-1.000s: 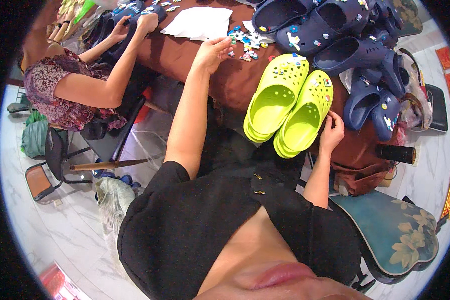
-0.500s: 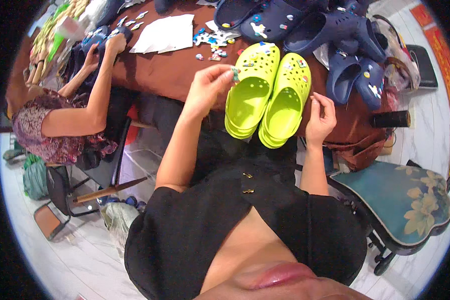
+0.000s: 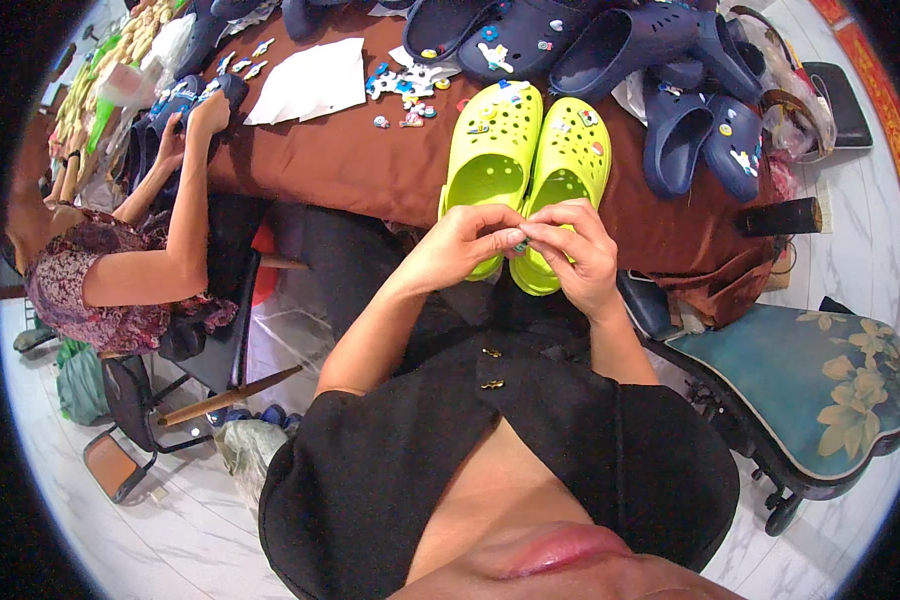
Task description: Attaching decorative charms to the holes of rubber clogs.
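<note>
A pair of lime-green clogs (image 3: 498,140) rests at the front of the table, toes pointing away from me, a few small shoe charms on their toe parts. Over their heel openings my left hand (image 3: 460,245) and my right hand (image 3: 582,255) meet, fingertips pinched together. Between them a bit of a small greenish shoe charm (image 3: 520,247) shows; the fingers cover most of it. Loose shoe charms (image 3: 410,88), several in white, blue and other colours, lie on the table beyond the left clog.
Dark blue clogs (image 3: 610,60) crowd the far and right side of the brown-covered table (image 3: 310,170). White paper sheets (image 3: 310,82) lie left of the charms. At the left, a co-worker's hands (image 3: 195,125) handle a dark blue clog. A teal flowered chair (image 3: 780,380) stands at my right.
My left hand has brought the charm from beside the left clog's toe down toward the heels. My right hand has moved left from the right clog's side to meet it.
</note>
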`<state>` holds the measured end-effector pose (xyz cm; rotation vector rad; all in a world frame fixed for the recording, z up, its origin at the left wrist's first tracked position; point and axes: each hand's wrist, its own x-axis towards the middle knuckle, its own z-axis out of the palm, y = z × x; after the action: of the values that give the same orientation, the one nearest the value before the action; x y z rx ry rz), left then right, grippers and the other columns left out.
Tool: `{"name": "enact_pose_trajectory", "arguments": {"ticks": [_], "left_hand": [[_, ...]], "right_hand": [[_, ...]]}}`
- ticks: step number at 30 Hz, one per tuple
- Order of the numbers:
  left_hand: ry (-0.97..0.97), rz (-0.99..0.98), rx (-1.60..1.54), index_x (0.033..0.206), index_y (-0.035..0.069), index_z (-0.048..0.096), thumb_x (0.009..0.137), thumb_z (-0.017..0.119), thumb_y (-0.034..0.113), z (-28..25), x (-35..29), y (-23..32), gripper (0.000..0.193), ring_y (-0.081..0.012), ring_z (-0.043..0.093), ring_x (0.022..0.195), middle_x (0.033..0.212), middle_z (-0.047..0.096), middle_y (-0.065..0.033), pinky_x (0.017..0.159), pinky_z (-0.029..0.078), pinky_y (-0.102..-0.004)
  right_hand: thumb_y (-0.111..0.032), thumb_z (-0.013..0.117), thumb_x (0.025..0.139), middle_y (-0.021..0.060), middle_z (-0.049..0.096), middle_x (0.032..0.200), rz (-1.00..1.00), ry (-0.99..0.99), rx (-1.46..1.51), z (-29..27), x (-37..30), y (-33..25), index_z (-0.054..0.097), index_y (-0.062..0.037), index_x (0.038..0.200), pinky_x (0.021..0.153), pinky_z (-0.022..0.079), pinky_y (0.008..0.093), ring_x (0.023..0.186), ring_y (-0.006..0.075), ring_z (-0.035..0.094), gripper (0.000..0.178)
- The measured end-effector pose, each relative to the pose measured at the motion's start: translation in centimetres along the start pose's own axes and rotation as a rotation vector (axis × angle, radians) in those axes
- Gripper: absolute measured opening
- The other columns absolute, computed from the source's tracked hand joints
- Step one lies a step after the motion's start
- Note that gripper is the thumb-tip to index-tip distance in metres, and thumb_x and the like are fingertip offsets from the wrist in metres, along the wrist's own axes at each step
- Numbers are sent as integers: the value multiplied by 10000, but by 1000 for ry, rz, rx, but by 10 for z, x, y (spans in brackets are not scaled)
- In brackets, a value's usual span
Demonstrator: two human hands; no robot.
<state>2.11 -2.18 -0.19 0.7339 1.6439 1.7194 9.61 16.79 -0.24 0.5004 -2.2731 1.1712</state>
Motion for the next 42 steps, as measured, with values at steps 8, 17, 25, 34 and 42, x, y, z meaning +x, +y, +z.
{"name": "enact_pose_trajectory", "arguments": {"ticks": [8,17,25,34,42], "left_hand": [[-41,-28,-44,1008,-19,654,990,622,219,-1,5,-8,241,-89,612,823,870,657,-16,759,509,-254],[313,141,353,1027,13,655,922,688,163,7,11,-6,185,-174,667,754,828,692,-83,692,519,-292],[392,440,1061,990,110,723,767,765,133,16,23,-18,228,-323,587,1033,1103,611,-129,848,519,-432],[310,373,1205,1131,154,696,776,771,236,25,39,-22,372,-389,521,1108,1142,551,-213,884,509,-459],[250,298,1147,1177,175,672,835,717,266,23,49,-31,357,-356,582,892,896,552,-165,744,518,-456]], "right_hand": [[19,768,706,80,662,952,-29,7,-12,-2,1,6,683,-31,889,767,513,359,885,265,625,207],[15,710,836,51,670,883,443,354,153,-19,-9,28,663,-5,929,792,495,287,859,165,628,106],[-28,699,878,12,673,896,723,524,471,-43,-15,88,689,-4,983,711,439,222,777,83,563,109],[-15,706,859,28,684,892,817,486,568,-28,-9,104,696,3,960,789,459,232,819,96,600,103],[-6,707,845,35,698,901,837,475,585,-30,-6,105,705,12,936,821,457,233,838,104,615,93]]}}
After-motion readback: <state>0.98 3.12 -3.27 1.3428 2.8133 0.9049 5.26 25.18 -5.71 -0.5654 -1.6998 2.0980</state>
